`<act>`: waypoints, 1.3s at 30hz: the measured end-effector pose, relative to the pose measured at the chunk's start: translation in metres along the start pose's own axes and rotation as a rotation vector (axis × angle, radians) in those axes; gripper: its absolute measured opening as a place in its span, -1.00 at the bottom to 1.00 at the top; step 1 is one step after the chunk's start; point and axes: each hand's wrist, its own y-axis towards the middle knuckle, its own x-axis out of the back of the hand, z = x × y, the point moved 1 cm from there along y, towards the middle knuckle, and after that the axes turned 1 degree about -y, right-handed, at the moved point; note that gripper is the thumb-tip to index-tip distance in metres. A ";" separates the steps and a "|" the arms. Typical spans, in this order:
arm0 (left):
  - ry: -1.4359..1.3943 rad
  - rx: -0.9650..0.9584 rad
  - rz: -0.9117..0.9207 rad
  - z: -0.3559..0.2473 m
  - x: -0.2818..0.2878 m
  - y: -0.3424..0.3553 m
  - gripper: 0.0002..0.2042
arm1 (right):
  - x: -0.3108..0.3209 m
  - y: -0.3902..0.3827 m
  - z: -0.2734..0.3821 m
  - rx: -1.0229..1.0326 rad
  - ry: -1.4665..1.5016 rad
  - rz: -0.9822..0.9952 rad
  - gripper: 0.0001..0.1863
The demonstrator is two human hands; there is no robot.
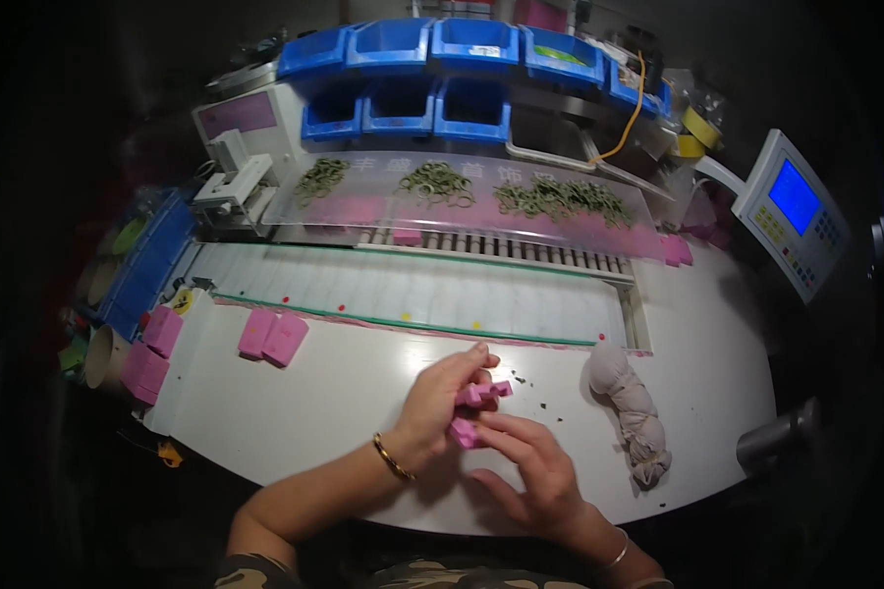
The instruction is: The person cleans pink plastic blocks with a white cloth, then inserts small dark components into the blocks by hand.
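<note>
Above the near part of the white table, my left hand (442, 396) is closed around a pink block-like mould (481, 394) with an uneven, notched edge. Just below it, a second pink piece (465, 433) shows between my two hands; whether the two pieces are joined cannot be made out. The fingertips of my right hand (532, 473) touch this lower piece, with fingers stretched out and the thumb apart. Small dark crumbs (544, 405) lie on the table beyond my right hand. A knotted pale cloth bundle (631, 407) rests to the right.
Pink blocks (273, 337) lie at the left, more (145, 371) at the table's left edge. A green-edged white conveyor (413, 290) crosses ahead. Behind it, a clear sheet (373, 221) bears piles of greenish rings (560, 199), below blue bins (391, 44). A control panel (794, 211) stands right.
</note>
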 end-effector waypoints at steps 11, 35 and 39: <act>-0.003 0.120 0.225 0.016 -0.030 -0.019 -0.46 | 0.020 -0.002 -0.030 0.009 -0.208 0.023 -0.63; 0.111 0.163 0.077 0.013 -0.015 -0.002 -0.38 | 0.104 -0.010 -0.064 -0.230 -0.696 0.143 -0.23; 0.062 0.141 0.000 0.016 -0.004 -0.003 -0.44 | 0.094 0.024 -0.022 0.017 -0.732 -0.410 -0.29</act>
